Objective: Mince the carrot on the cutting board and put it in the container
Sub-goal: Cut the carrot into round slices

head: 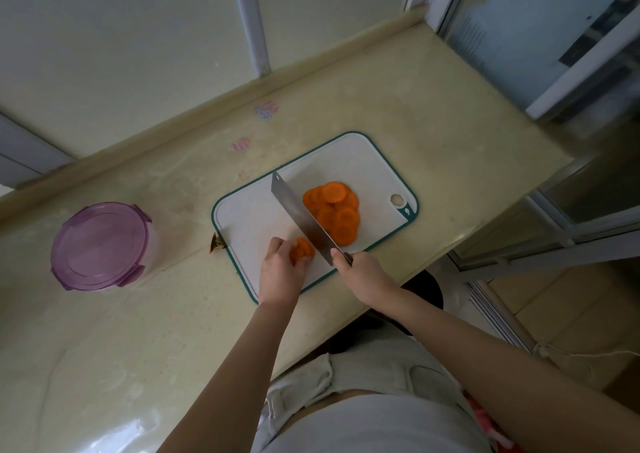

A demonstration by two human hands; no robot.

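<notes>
Firmly curled, the fingers of the left hand (282,269) hold a small stack of carrot rounds (302,250) on edge near the front edge of the cutting board (249,217), the fingertips wrapped over the top of the stack. Just beside it, the right hand (360,272) is closed round the handle of a cleaver (301,217) (only a dark bit of handle shows past the knuckles). The broad steel blade runs from that hand away and to the left across the board, lying close against the right side of the held stack. Whether its edge touches the board cannot be told from this angle.

On the far side of the blade lies a loose heap of carrot slices (334,212), flat orange discs overlapping one another on the right half of the board. The board is white with a green rim and a hanging hole at its right end, set at a slant on a pale yellow counter (138,314). A small brownish carrot end (217,243) sits on the counter against the board's left edge.

Well apart to the left stands the container (100,245), round, with its purple clip lid on. Behind the counter are frosted window panes.
</notes>
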